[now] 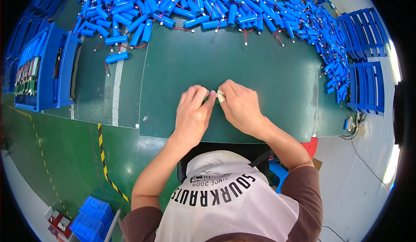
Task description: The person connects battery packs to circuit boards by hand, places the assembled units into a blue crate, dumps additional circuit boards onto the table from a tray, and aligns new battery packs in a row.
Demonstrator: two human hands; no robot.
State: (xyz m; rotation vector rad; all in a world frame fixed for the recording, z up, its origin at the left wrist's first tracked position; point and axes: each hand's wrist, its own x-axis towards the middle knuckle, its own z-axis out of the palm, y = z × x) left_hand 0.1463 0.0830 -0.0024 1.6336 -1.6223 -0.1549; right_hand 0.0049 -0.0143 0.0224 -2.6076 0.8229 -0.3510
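Note:
Over the green mat (186, 60), near its front edge, my two hands meet with their fingertips almost touching. My left hand (194, 112) is closed in a pinch on a small green piece (206, 99), which looks like a circuit board and is mostly covered by the fingers. Facing it, my right hand (240, 105) has its fingers curled and pressed together. A cream-coloured bit (221, 96) shows at the right fingertips; whether it is a finger cover or a held thing I cannot tell.
Blue cylindrical battery packs (199, 21) with red leads and white plugs are heaped along the far and right sides. One pack (117, 57) lies apart at the left. A blue bin (45, 73) at the left holds green circuit boards. Blue racks (366, 86) stand at the right.

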